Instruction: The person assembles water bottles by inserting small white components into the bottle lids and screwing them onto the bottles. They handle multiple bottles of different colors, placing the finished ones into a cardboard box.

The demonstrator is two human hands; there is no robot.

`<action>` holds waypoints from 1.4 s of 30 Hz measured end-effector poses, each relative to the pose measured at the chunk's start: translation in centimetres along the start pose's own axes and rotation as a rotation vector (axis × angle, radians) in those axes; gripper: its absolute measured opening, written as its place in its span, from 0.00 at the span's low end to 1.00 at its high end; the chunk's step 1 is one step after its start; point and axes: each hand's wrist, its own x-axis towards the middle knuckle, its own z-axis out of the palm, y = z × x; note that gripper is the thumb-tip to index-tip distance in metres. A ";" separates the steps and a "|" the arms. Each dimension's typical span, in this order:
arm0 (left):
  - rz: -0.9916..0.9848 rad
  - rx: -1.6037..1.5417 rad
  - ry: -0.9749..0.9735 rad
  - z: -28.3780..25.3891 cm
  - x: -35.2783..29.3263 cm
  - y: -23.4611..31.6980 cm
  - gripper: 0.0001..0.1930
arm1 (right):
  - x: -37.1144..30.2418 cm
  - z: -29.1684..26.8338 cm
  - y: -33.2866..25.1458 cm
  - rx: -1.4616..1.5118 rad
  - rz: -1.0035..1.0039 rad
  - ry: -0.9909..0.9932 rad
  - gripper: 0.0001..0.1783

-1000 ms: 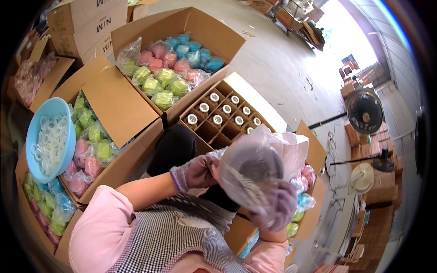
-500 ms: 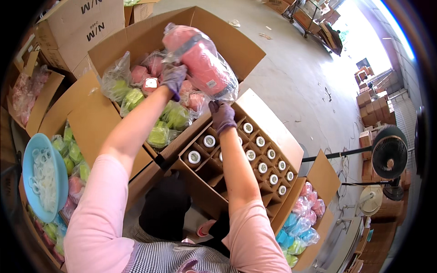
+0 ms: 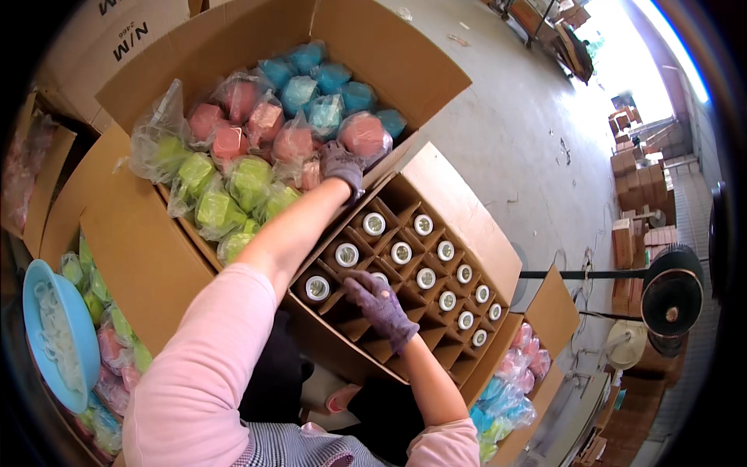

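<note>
Purple knit gloves on both hands here, only one view, looking down from the head camera. The left hand (image 3: pixel 342 166) is stretched out to the big open cardboard box of bagged pink, green and blue round pieces (image 3: pixel 257 156) and sits right at the box's near edge, fingers curled against a pink piece in a clear plastic bag (image 3: pixel 362 134); can't really tell if it's gripping the bag or just pressed on it. The right hand (image 3: pixel 383 306) is lower down, lying loosely open on the brown cardboard divider box (image 3: pixel 467 226), fingers spread over the near cells and not grasping anything. Most of the cells in that grid hold small round white-topped caps (image 3: pixel 401 253), one per cell, while the row nearest the person looks unfilled. Left edge of the picture has a light blue plastic bowl with white rings in it (image 3: pixel 54 335), resting over another carton of bagged coloured pieces. Lower right, a smaller carton of pink and blue bagged pieces (image 3: pixel 510 381) sits just beside the divider box, and a black standing fan (image 3: pixel 671 300) is off on the concrete floor (image 3: pixel 506 117).
</note>
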 end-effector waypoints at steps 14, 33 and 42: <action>0.619 -0.028 1.046 -4.2 -8.6 -7.5 0.16 | -26.9 -3.9 3.6 -0.245 -0.226 1.119 0.27; 1.504 -0.079 -0.494 -10.3 -45.1 6.6 0.16 | -55.1 53.0 33.6 1.010 1.045 1.009 0.19; 1.756 0.008 -0.477 -10.5 -54.4 8.8 0.16 | -52.7 48.6 37.8 0.588 1.060 0.870 0.34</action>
